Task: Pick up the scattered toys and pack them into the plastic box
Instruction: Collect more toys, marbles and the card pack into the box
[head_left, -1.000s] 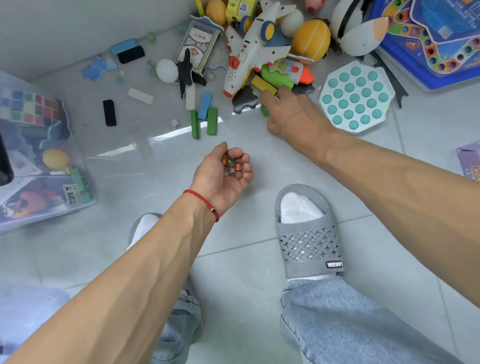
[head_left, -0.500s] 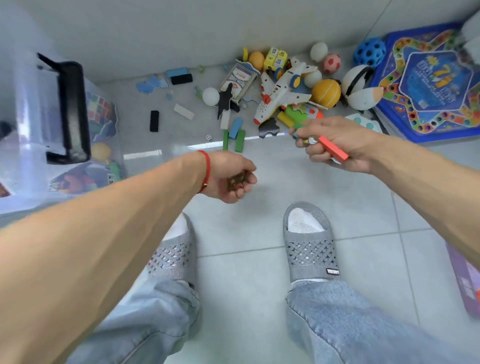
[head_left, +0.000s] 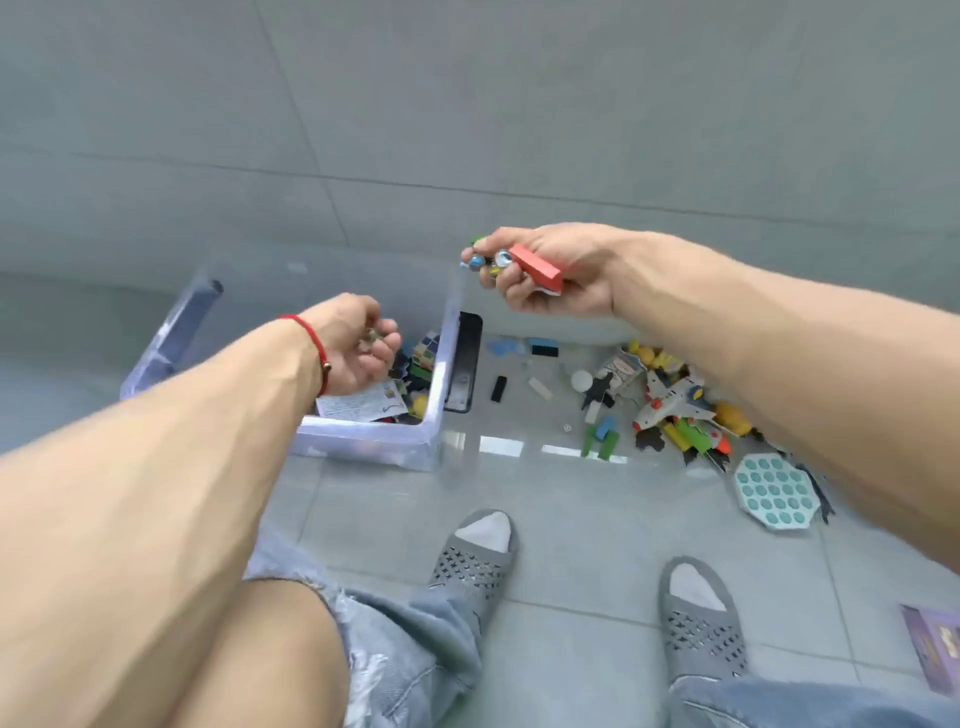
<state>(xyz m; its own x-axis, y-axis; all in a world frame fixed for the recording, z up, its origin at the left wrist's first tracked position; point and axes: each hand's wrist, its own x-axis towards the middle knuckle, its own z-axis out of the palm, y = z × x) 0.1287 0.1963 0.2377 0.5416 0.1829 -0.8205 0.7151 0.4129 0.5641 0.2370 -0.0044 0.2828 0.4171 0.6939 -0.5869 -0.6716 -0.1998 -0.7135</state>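
The clear plastic box (head_left: 374, 439) stands on the floor at centre left with several toys inside. My left hand (head_left: 353, 345) hovers over the box, its fingers curled round small marbles that barely show. My right hand (head_left: 545, 275) is raised to the right of the box and grips a red block (head_left: 537, 266) together with a few glass marbles (head_left: 488, 259) at the fingertips. Scattered toys lie to the right: a toy plane (head_left: 672, 404), green and blue blocks (head_left: 601, 439), a black block (head_left: 498, 388), a white ball (head_left: 582, 379).
A teal pop-it board (head_left: 774, 491) lies on the floor at right. The box's black latch (head_left: 465, 361) hangs on its right wall. My two feet in grey slippers (head_left: 475, 561) stand on the tiles below. A purple box (head_left: 937, 647) sits at the right edge.
The view has swung left and up. My left hand moved over the box with its marbles. My right hand rose toward the box, carrying the red block and marbles.
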